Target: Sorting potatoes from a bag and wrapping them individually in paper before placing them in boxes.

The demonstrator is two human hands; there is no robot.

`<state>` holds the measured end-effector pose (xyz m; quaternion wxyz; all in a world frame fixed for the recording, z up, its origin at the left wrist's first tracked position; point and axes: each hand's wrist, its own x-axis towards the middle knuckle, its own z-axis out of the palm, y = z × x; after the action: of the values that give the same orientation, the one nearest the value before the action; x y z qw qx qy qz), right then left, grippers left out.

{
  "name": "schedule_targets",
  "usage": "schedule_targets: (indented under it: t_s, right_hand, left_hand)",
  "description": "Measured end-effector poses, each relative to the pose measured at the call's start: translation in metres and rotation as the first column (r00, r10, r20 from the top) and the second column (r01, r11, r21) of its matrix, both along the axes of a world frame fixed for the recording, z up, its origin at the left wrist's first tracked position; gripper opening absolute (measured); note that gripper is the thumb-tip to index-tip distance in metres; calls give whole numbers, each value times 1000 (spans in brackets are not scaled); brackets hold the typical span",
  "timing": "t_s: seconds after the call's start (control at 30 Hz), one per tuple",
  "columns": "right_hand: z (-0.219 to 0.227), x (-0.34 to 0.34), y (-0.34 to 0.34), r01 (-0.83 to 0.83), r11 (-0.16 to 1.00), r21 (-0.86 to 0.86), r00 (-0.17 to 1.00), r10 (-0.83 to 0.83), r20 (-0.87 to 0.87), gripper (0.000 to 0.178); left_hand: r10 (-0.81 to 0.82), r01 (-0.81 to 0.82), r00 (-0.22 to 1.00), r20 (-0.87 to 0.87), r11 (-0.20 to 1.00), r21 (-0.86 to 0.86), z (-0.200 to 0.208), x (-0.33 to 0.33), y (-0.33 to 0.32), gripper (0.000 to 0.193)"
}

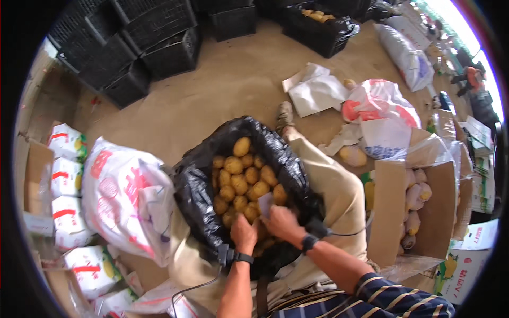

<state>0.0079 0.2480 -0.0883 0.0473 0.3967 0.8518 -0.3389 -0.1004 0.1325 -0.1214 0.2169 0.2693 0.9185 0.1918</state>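
Observation:
Between my legs stands a container lined with a black plastic bag (192,185), with many round yellow-brown potatoes (239,184) heaped inside. My right hand (285,223) is over the near right part of the heap, its fingers closed on a small pale sheet, perhaps paper (264,203). Close beside it on the left, my left hand (244,233) is closed low against the potatoes. Its fingertips point inward, and whatever they grip is hidden. Each wrist wears a dark band with a small device and a cable.
At my left stand a full white sack (124,199) and stacked white-and-red cartons (66,177). An open cardboard box (389,212) on the right holds produce in pale wrapping (416,196). Black crates (169,55) line the back; crumpled paper (317,91) lies on the floor.

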Motion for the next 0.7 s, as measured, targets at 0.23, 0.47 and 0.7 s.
schedule_targets:
  t_s: [0.23, 0.47, 0.7]
  right_hand:
    - [-58, -3, -7, 136, 985, 103, 988, -128, -85, 44]
    - [7, 6, 27, 160, 986, -53, 985, -163, -50, 24]
    - [90, 53, 57, 15, 989, -150, 906, -77, -417, 28]
  left_hand:
    - [103, -112, 994, 47, 960, 256, -25, -1, 10, 65]
    - [61, -138, 980, 191, 898, 419, 21, -14, 11, 67]
    - [-302, -35, 863, 405, 763, 646, 145, 4, 0, 77]
